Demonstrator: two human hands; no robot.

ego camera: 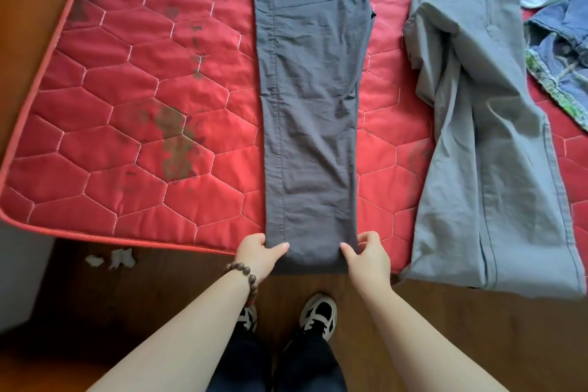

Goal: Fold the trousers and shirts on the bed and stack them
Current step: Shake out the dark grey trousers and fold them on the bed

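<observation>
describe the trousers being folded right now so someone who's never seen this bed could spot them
On the red quilted mattress, look down the middle for the dark grey trousers, laid flat and straight, legs together. The left hand and right hand pinch their hem corners at the near edge. The lighter grey trousers to their right lie rumpled and untouched.

2 trousers (310,105), 2 hands (257,256)

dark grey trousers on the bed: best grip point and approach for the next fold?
Grip the dark grey trousers at the two hem corners, from the near bed edge. Legs lie stacked flat lengthwise, hem overhanging the mattress. Left hand and right hand already pinch there.
</observation>
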